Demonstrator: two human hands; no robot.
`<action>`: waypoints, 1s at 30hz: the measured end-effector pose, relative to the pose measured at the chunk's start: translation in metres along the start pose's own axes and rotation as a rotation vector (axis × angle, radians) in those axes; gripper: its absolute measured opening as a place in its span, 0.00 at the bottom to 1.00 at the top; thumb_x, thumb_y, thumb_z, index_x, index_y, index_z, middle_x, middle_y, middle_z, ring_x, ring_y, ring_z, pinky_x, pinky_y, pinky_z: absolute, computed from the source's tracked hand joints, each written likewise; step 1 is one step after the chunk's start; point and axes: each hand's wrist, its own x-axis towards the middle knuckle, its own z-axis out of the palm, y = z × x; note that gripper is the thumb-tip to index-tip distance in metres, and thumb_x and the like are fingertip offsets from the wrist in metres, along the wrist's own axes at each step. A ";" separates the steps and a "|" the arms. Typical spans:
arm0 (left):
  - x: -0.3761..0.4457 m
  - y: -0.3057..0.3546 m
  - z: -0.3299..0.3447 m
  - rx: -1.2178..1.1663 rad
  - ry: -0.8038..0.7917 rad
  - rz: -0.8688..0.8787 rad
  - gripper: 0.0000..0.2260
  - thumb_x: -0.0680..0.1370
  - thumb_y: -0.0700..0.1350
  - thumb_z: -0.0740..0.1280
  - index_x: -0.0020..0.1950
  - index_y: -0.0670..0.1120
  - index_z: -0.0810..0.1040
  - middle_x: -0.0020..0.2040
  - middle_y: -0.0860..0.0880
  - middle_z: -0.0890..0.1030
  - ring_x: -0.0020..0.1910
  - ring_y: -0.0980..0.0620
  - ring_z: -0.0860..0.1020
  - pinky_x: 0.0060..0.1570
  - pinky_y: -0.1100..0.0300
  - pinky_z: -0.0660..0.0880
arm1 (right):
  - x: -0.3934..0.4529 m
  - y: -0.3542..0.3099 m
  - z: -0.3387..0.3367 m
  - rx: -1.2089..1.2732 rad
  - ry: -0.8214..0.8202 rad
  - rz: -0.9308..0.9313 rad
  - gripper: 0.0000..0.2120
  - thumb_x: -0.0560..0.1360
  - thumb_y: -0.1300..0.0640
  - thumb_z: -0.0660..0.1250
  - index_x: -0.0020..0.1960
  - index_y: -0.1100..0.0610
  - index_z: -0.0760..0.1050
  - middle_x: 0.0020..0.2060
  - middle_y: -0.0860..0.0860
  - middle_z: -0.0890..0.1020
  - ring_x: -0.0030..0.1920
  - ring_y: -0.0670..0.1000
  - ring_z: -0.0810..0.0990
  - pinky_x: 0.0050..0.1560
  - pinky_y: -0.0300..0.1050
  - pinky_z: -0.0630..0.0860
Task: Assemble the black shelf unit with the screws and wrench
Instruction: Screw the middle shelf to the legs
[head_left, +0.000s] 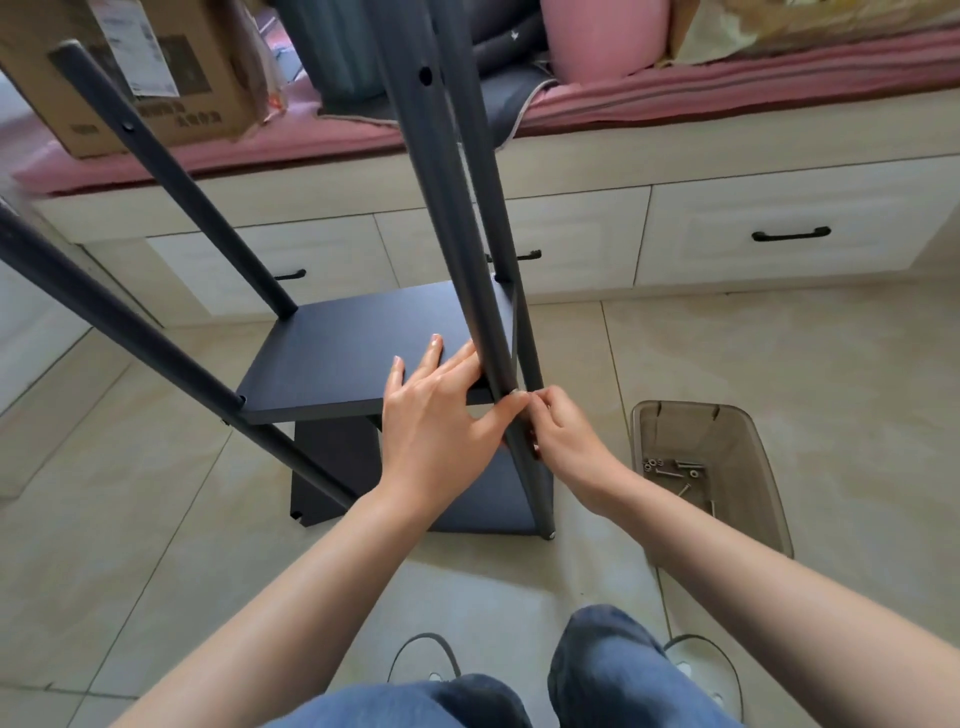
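On the floor before us stands the shelf unit (374, 358), and from the head view our left hand (441, 415) lies flat with straight fingers on the board while its thumb presses the near post (483, 322), and our right hand (566, 441) pinches something small against that post at the joint, likely a screw, though we cannot make it out. We judge the frame stiff but wobbly until tightened, so it is best steadied at board and post beside the joint. Just right sits a bin (727, 431) holding screws (675, 470), with drawers (779, 223) behind; the other posts crowd our reach.
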 end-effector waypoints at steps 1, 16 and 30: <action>0.000 -0.003 -0.004 -0.027 0.029 -0.007 0.13 0.77 0.59 0.67 0.52 0.51 0.82 0.59 0.57 0.83 0.75 0.41 0.67 0.73 0.37 0.59 | 0.000 -0.003 0.003 0.019 -0.014 0.018 0.16 0.85 0.50 0.53 0.58 0.63 0.67 0.40 0.53 0.83 0.39 0.41 0.85 0.41 0.40 0.79; -0.008 -0.059 -0.092 -0.368 0.176 -0.266 0.12 0.75 0.56 0.73 0.58 0.61 0.80 0.53 0.56 0.84 0.64 0.50 0.77 0.68 0.42 0.70 | 0.007 -0.065 0.075 -0.102 -0.129 -0.058 0.10 0.84 0.49 0.54 0.51 0.52 0.70 0.36 0.49 0.81 0.45 0.50 0.86 0.61 0.59 0.77; -0.037 -0.125 -0.124 -0.770 0.358 -0.351 0.13 0.75 0.49 0.75 0.44 0.69 0.80 0.46 0.64 0.84 0.51 0.67 0.81 0.45 0.79 0.72 | 0.014 -0.095 0.141 -0.324 -0.245 -0.127 0.10 0.84 0.48 0.55 0.54 0.52 0.71 0.43 0.55 0.84 0.50 0.55 0.84 0.57 0.56 0.78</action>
